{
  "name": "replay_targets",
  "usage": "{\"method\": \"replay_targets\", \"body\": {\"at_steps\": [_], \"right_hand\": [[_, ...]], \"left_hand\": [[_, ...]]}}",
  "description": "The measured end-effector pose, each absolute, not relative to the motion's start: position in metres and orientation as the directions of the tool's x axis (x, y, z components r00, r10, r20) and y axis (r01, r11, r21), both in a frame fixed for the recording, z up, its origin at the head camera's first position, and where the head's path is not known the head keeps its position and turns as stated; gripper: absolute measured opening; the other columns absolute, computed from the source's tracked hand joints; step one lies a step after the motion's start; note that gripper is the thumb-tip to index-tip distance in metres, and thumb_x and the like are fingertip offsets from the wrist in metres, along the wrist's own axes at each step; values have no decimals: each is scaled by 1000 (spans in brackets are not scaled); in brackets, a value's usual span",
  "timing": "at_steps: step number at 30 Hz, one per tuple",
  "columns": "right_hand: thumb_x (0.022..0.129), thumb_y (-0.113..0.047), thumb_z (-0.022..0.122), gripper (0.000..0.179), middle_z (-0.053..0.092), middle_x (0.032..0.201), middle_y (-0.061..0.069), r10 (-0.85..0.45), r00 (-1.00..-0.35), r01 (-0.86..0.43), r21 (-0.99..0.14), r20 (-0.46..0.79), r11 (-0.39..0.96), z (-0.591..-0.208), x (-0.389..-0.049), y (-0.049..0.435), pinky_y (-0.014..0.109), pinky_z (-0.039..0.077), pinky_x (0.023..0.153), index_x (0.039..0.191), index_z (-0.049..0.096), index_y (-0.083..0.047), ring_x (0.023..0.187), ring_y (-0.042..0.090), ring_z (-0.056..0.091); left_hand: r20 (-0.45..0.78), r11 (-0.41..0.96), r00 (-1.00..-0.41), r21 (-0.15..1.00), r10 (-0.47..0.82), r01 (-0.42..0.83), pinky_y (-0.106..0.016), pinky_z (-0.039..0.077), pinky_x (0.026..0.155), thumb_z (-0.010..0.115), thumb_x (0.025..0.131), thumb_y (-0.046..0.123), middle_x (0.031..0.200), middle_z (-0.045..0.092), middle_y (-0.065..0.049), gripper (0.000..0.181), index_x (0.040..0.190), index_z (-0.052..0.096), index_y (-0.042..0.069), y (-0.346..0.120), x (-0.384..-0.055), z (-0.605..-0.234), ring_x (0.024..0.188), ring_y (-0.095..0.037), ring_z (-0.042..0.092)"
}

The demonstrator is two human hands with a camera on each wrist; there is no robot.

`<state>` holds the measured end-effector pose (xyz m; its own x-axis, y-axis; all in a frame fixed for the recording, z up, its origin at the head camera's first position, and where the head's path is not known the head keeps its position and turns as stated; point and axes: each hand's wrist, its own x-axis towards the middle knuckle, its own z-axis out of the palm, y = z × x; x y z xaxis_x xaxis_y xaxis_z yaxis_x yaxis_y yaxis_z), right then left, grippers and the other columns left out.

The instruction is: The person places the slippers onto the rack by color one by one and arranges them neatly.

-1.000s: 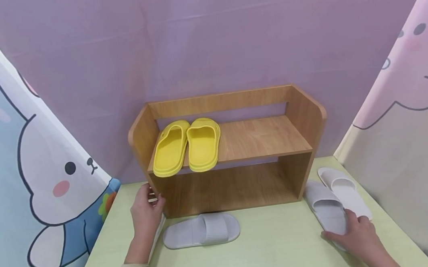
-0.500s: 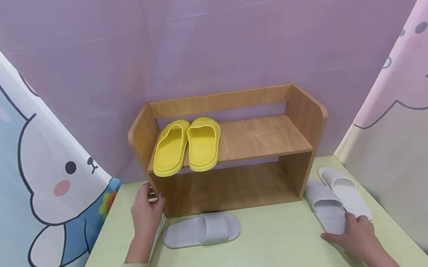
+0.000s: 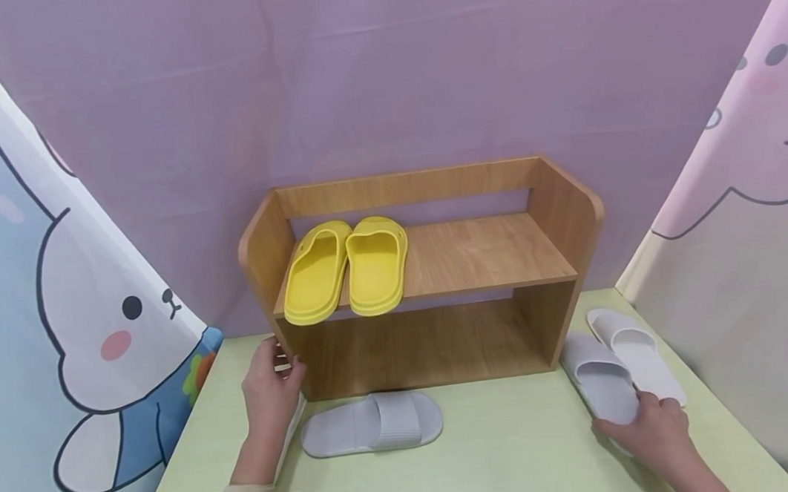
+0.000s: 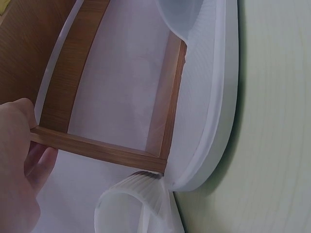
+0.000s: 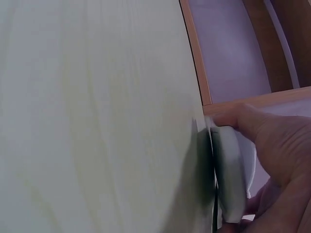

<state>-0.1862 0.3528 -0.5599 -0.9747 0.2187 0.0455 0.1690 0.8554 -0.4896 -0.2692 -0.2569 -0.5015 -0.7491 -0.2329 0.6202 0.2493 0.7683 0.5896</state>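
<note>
A wooden shoe rack stands against the back. My left hand grips the front edge of its left side panel, thumb and fingers on either side, as the left wrist view shows with that panel edge. Right of the rack, my right hand holds a grey slipper by the heel end, thumb on one side and fingers on the other. In the right wrist view the held heel is slightly off the table, above its shadow. A white slipper lies beside it, further right.
Two yellow clogs sit on the rack's upper shelf, at the left. Another grey slipper lies sideways before the rack on the pale table. A white slipper is mostly hidden by my left forearm. Patterned cloth borders the sides.
The grey slipper's heel has risen a little in my right hand, and a dark gap shows under its left edge. My left hand stays on the rack's side panel.
</note>
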Motion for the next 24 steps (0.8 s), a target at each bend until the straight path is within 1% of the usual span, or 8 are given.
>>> {"method": "replay_targets", "body": {"at_steps": [5, 10, 17, 24], "right_hand": [[74, -43, 97, 102, 51, 108, 53, 271, -950, 151, -531, 156, 834, -560, -188, 350, 63, 47, 80, 124, 51, 33, 105, 64, 51], [75, -38, 95, 97, 51, 111, 53, 308, -924, 132, -567, 226, 813, -557, -189, 346, 66, 44, 82, 125, 50, 32, 108, 65, 47], [70, -31, 96, 96, 52, 108, 49, 346, -874, 70, -617, 341, 784, -548, -189, 339, 64, 41, 80, 127, 51, 31, 106, 61, 46], [69, -22, 96, 99, 45, 123, 49, 408, -843, 76, -673, 350, 736, -538, -189, 333, 66, 39, 89, 137, 46, 31, 116, 61, 40]], "left_hand": [[617, 771, -752, 588, -232, 244, -50, 70, 76, 84, 92, 1, 117, 71, -15, 46, 132, 62, 5, -255, -268, -500, 101, -37, 78], [627, 772, -745, 582, -227, 255, -51, 70, 75, 84, 92, 0, 116, 71, -16, 46, 132, 62, 4, -255, -267, -498, 100, -37, 78], [617, 766, -752, 593, -233, 249, -51, 70, 77, 85, 92, 0, 117, 70, -16, 47, 133, 62, 5, -255, -268, -498, 102, -37, 78], [632, 769, -741, 583, -227, 262, -50, 70, 75, 83, 92, 0, 115, 71, -15, 44, 131, 62, 5, -256, -268, -500, 100, -36, 78]]}}
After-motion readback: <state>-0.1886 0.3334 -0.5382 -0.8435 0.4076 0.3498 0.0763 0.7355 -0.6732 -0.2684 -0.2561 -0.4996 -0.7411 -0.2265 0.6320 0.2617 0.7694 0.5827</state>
